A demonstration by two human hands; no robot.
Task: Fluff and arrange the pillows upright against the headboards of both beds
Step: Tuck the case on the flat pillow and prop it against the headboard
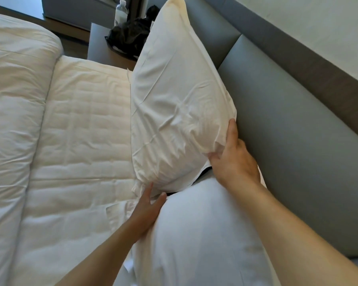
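Nearest me, a second pillow (pixel 205 234) lies against the headboard (pixel 287 141). My right hand (pixel 234 162) pinches the far pillow (pixel 178 100), upright against that headboard; my left hand (pixel 147 209) presses flat, apparently gripping nothing. Near pillow and other bed remain.

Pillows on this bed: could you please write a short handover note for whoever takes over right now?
Right hand: grips the far pillow at its near corner, by the headboard.
Left hand: flat between the two pillows, open, no grip.
Far pillow stands nearly upright against the headboard; near pillow lies below the arms.
Left to do: settle the far pillow, stand the near one up. The other bed is out of view.
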